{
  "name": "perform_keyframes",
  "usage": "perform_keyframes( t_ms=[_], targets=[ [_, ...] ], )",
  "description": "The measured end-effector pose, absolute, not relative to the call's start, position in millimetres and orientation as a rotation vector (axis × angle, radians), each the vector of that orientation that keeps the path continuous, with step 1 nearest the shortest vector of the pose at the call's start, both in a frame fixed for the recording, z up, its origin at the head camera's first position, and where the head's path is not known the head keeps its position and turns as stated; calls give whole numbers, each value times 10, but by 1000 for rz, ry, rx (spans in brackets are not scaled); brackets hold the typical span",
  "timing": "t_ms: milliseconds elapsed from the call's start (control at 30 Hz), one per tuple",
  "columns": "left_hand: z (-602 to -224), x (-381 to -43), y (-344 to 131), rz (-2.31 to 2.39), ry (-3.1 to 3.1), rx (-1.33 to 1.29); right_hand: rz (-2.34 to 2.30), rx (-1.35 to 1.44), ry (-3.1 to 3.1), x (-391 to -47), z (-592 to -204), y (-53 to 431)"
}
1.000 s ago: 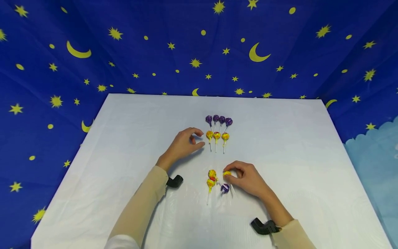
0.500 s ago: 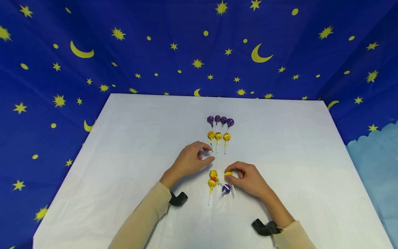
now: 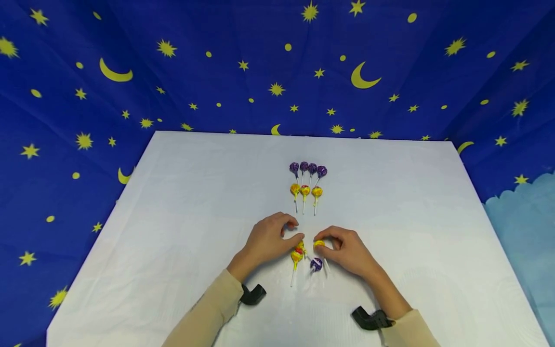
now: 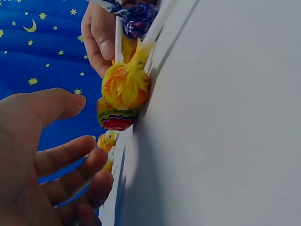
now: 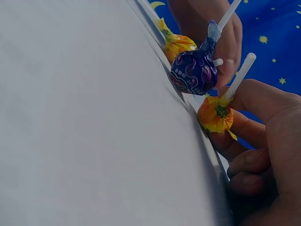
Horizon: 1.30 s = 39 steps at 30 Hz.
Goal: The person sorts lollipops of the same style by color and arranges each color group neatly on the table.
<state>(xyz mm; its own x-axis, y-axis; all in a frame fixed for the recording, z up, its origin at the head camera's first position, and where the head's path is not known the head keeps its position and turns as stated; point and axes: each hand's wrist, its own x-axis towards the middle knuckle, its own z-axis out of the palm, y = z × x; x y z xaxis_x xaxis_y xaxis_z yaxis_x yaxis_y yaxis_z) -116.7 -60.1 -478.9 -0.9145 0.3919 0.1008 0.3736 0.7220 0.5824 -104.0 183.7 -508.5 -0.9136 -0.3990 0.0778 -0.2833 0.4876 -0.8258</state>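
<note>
My right hand (image 3: 347,248) pinches a yellow-wrapped lollipop (image 5: 215,115) by its head between thumb and fingers; the white stick points back toward me. Just left of it lies a purple lollipop (image 3: 316,264). Two more yellow lollipops lie close together: a front one (image 3: 297,256) and a rear one (image 4: 115,117), partly covered by my left thumb in the head view. My left hand (image 3: 270,236) hovers beside this pair, thumb and fingers spread apart. In the left wrist view a gap shows between its fingertips and the candy.
Farther back on the white table (image 3: 195,193) lies a row of several purple lollipops (image 3: 304,166). In front of them three yellow lollipops (image 3: 305,191) line up, sticks toward me. A blue star-and-moon cloth (image 3: 243,43) hangs behind the table.
My left hand has come from beside the yellow row back toward me, down to the near yellow pair. My right hand stays in place with its yellow lollipop.
</note>
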Motion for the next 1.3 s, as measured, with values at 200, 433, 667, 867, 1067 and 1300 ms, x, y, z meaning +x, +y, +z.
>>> perform_keyframes(
  t_ms=[200, 433, 667, 867, 1067, 1300],
  targets=[
    [-4825, -1098, -596, 919, 2913, 608, -1422, -592, 2591, -1037, -5078, 1833],
    [-4834, -1054, -579, 900, 2902, 591, -1413, -586, 2599, -1037, -5085, 1826],
    [-4839, -1033, -592, 952, 2874, 577, -1420, -587, 2599, -1026, -5080, 1833],
    [-4858, -1039, -587, 998, 2830, 553, -1418, -595, 2604, -1032, -5084, 1835],
    [-4892, -1043, -580, 1034, 2836, 554, -1418, -582, 2611, -1037, -5089, 1839],
    [-4901, -1024, -593, 1059, 2840, 549, -1433, -579, 2607, -1031, -5088, 1826]
  ],
)
